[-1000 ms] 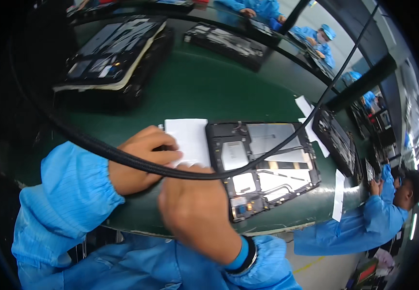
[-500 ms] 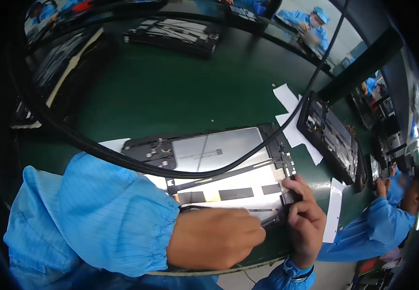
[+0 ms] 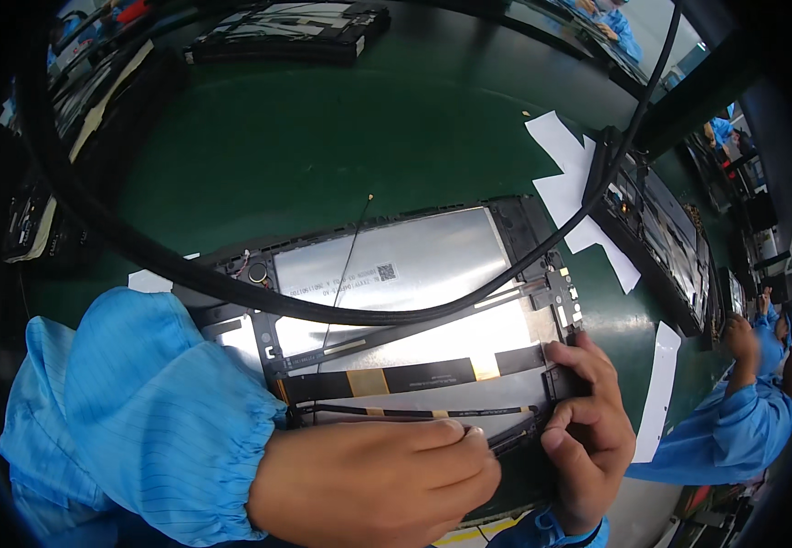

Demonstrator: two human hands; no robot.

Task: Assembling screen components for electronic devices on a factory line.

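Note:
An opened tablet [image 3: 432, 265] lies on the green table, its silver battery [image 3: 455, 242] and inner parts exposed. My left hand [image 3: 378, 479] is closed over its near edge, fingertips pinched together; whatever is between them is hidden. Just above those fingers runs a thin black flat cable [image 3: 405, 413] with gold patches. Beyond it lies a wider black ribbon cable [image 3: 423, 376] with yellow tape pieces. My right hand [image 3: 592, 429] grips the tablet's right end near the close corner, fingers curled on the frame. A thin dark wire [image 3: 348, 265] crosses over the battery.
A thick black cable [image 3: 369, 317] arcs across the view in front of the tablet. White paper strips [image 3: 565, 187] lie on the right, beside another opened device [image 3: 656, 237]. Stacked device parts [image 3: 67, 164] stand left, more [image 3: 291, 32] at the back. A co-worker's blue sleeve [image 3: 716, 429] is at right.
The view has shifted, so the tablet appears larger and the back devices higher. My left hand stays at the near edge, with its fingers sharper now. My right hand keeps its grip on the tablet.

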